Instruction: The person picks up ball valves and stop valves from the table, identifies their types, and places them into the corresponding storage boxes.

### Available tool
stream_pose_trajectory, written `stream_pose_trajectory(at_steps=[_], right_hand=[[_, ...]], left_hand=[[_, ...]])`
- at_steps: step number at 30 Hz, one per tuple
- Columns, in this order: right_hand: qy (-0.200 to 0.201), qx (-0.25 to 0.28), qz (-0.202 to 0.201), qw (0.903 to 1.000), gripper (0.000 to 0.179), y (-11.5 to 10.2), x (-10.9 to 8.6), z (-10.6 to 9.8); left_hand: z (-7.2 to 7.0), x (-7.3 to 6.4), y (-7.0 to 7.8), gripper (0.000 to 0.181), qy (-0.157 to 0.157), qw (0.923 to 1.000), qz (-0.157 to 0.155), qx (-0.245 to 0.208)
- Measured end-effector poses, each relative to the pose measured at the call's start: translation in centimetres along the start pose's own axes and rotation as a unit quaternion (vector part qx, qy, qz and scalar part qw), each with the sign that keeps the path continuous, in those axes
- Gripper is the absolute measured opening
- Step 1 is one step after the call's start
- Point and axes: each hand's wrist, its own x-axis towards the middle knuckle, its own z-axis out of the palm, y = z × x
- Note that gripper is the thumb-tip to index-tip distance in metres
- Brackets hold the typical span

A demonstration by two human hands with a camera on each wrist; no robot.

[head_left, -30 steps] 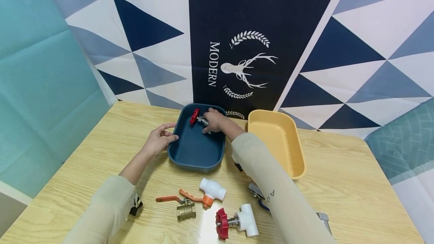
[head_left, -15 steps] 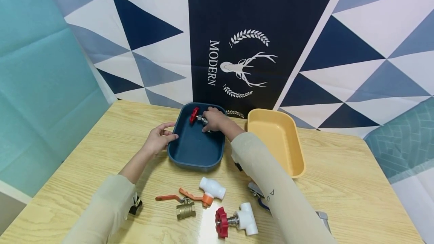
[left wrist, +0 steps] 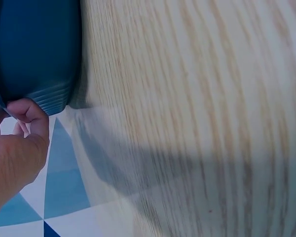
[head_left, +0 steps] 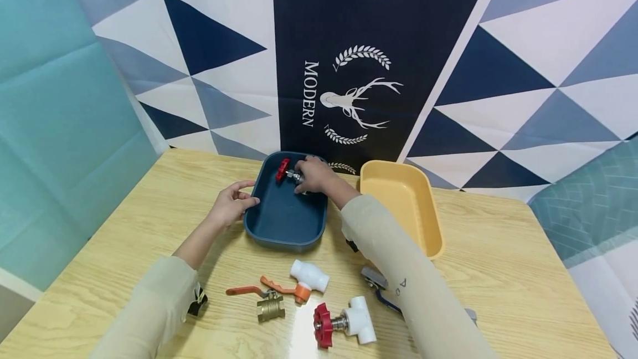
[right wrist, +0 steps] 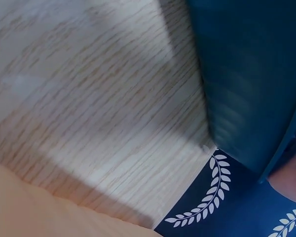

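Observation:
A dark blue plastic bin (head_left: 284,220) stands at the back of the table. My left hand (head_left: 230,204) pinches its left rim, thumb over the edge and fingers outside; the left wrist view shows this hand (left wrist: 19,148) at the bin's corner. Inside the bin, my right hand (head_left: 316,174) grips a metal valve with a red handwheel (head_left: 282,170). The handwheel points left, and the valve's body is mostly covered by the fingers. In the right wrist view the bin's outer wall (right wrist: 246,89) hides most of that hand.
A yellow bin (head_left: 399,204) stands right of the blue one. In front lie a white valve with orange lever (head_left: 310,277), a brass ball valve (head_left: 271,308) and a white tee valve with red handwheel (head_left: 356,320). The right sleeve partly covers a blue-levered metal valve (head_left: 374,277).
Both hands keep their places at and in the blue bin. The head view has shifted slightly.

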Motion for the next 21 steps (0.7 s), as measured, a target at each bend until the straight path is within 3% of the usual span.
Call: stream_pose_trajectory(at_steps=[14,21], right_hand=[[0.041,0.001,-0.019,0.9990,0.046,-0.1,-1.1,-0.5],[0.062,0.089,-0.035,0.9935,0.040,0.1,-1.8,-0.9]], left_hand=[[0.0,-0.2,0.1,0.054,-0.009,0.9999,-0.001,-0.011],[0.1,-0.3,0.3,0.054,-0.009,0.9999,0.000,-0.005]])
